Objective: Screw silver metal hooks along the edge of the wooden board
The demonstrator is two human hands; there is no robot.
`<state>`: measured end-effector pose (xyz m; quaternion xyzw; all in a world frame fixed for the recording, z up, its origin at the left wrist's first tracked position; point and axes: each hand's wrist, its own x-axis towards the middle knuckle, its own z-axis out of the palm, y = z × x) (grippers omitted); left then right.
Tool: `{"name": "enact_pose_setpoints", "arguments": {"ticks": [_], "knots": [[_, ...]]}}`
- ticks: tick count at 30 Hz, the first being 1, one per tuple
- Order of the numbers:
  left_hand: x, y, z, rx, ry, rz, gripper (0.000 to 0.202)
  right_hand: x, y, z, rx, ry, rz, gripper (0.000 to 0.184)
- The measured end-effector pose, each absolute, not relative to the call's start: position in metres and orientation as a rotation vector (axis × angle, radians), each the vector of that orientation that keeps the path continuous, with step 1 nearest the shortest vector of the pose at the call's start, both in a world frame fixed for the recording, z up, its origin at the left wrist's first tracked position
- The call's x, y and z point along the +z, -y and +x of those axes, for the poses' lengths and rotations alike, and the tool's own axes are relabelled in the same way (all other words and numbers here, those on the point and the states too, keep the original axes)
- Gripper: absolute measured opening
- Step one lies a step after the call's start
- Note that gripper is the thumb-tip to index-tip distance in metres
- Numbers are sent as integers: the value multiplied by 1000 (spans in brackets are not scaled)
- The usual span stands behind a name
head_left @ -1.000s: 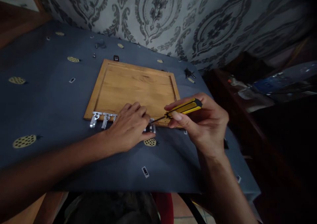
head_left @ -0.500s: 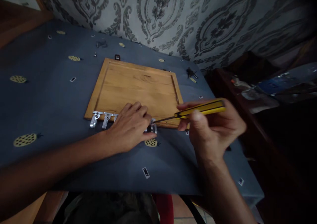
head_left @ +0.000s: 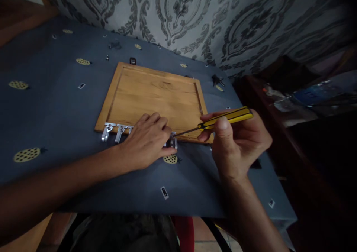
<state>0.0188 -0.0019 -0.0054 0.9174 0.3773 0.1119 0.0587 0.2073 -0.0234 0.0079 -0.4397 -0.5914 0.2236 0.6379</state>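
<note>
A framed wooden panel (head_left: 156, 92) lies flat on the cloth, with several silver metal hooks (head_left: 119, 133) lined up along its near edge. My left hand (head_left: 147, 140) is closed over that edge, fingers bent on the wood and thumb beside the rightmost hook (head_left: 174, 141); its fingertips partly hide the hook. In my right hand (head_left: 237, 144) is a screwdriver (head_left: 227, 119) with a yellow and black handle, gripped between thumb and fingers. Its thin shaft slants down left, and the tip meets the top of the rightmost hook.
A blue-grey tablecloth (head_left: 55, 114) with pineapple prints covers the table. Small dark hardware pieces (head_left: 217, 80) lie behind the panel, plus another grey piece (head_left: 114, 45) at back left. Patterned curtain (head_left: 184, 14) hangs behind. A plastic bottle (head_left: 315, 94) rests on the right-hand furniture.
The screwdriver handle has shifted slightly in my right hand, its tip staying at the rightmost hook. My left hand keeps its place. The whole view has moved a little.
</note>
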Motion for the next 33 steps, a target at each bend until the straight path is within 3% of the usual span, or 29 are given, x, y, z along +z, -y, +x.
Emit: {"name": "enact_pose_setpoints", "arguments": {"ticks": [24, 29, 33], "knots": [[-4, 3, 19, 268, -1163, 2784, 41, 6, 25, 211, 560, 1416, -992, 13], [-10, 2, 19, 323, -1164, 2791, 41, 9, 27, 215, 657, 1462, -986, 26], [-12, 2, 18, 363, -1158, 2813, 39, 13, 27, 214, 604, 1462, -1019, 14]]}}
